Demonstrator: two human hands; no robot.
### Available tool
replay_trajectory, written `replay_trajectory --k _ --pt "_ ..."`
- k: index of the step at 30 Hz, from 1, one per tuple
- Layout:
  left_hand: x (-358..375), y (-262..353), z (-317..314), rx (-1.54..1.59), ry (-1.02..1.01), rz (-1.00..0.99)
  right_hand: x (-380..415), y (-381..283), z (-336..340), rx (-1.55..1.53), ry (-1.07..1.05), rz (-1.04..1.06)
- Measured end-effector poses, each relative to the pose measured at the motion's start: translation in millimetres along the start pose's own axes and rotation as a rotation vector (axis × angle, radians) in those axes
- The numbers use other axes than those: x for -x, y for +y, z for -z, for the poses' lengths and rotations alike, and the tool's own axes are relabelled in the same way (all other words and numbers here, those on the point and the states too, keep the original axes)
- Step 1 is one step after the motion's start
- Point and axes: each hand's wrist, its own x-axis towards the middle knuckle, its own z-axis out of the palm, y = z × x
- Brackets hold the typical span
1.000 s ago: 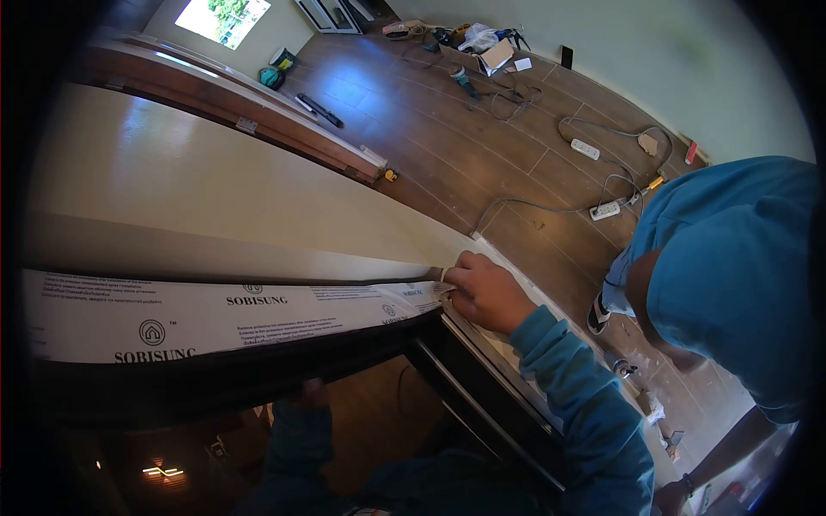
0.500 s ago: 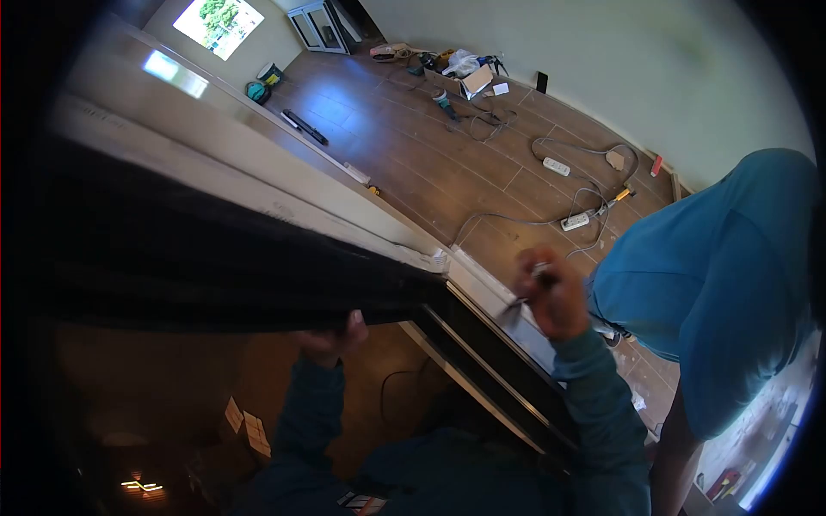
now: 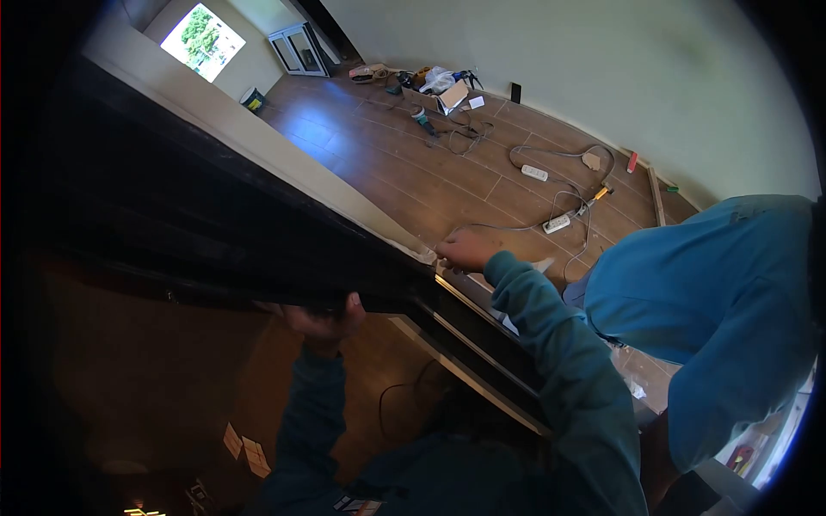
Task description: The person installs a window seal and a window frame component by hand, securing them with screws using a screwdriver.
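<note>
A long black frame (image 3: 215, 198) runs from the upper left down to a corner near the middle, against the edge of a pale wall (image 3: 284, 159). Below it, my left hand (image 3: 325, 322) grips its lower edge, thumb up. My right hand (image 3: 466, 250) is at the frame's corner beside the wall edge, fingers bent together; what they hold is hidden. From that corner a dark grooved jamb (image 3: 482, 335) slants down to the right.
A co-worker in a blue shirt (image 3: 671, 284) bends close on the right. Beyond lie power strips (image 3: 557, 224) with cables, a power tool (image 3: 423, 121), a cardboard box (image 3: 439, 100) of tools and a bucket (image 3: 252, 101).
My right hand has moved left and up to the frame's corner, and the tool seen in it before is out of sight. The black frame now hides more of the wall. My left hand stays underneath.
</note>
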Motion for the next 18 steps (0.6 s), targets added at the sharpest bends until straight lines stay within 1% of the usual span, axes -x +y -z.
replay_trajectory --k 1,2,3,4,5,7,8,9,10,12,13,14,15,16,17,18 --pt "3.4 -2.9 -1.6 -0.002 -0.005 -0.004 -9.9 3.7 -9.4 -0.204 -0.11 -0.087" --pt "6.6 -5.4 -4.9 0.149 0.007 0.089 -20.1 5.2 -13.5 -0.207 -0.112 -0.084" --pt "11.1 -8.2 -6.1 0.293 0.016 0.188 -29.8 8.2 -19.7 -0.049 -0.053 -0.042" --pt "15.0 -12.1 -2.9 0.282 0.005 0.194 -33.8 7.8 -25.9 0.105 0.002 -0.001" --pt "18.4 -16.4 0.8 0.234 -0.034 0.18 -36.6 9.5 -28.3 0.094 -0.009 -0.003" --pt "31.5 -22.5 -0.3 0.185 -0.08 0.167 -37.7 13.3 -27.1 0.001 -0.052 0.076" --pt "39.6 -26.1 -4.7 0.221 0.023 0.17 -36.9 13.2 -27.8 -0.006 -0.057 0.075" --pt "44.3 -28.3 -6.5 0.256 0.128 0.171 -36.1 12.6 -27.9 -0.256 -0.109 0.028" --pt "40.6 -29.4 -0.6 0.249 0.123 0.17 -35.8 9.5 -27.5 -0.507 -0.163 -0.017" --pt "32.7 -31.5 14.1 0.016 -0.203 0.086 -13.7 -15.1 -4.5 -1.008 -0.15 -0.039" --pt "35.8 -34.3 13.3 0.009 -0.203 0.083 -3.5 -38.0 16.1 -1.188 -0.132 0.032" --pt "44.4 -39.0 11.9 -0.085 -0.11 0.053 7.2 -66.1 43.1 -1.369 -0.113 0.104" --pt "49.0 -38.8 11.2 -0.175 -0.013 0.021 18.7 -101.5 75.0 -1.217 -0.057 0.256" --pt "43.5 -36.8 12.0 -0.173 -0.008 0.011 27.1 -136.4 102.2 -0.842 0.089 0.651" --pt "36.3 -34.1 14.4 -0.168 -0.085 0.011 -14.8 -165.6 134.6 -0.256 0.513 1.338" --pt "29.9 -31.5 13.0 -0.16 -0.158 0.011 47.6 -219.8 166.1 -0.875 0.124 1.015"
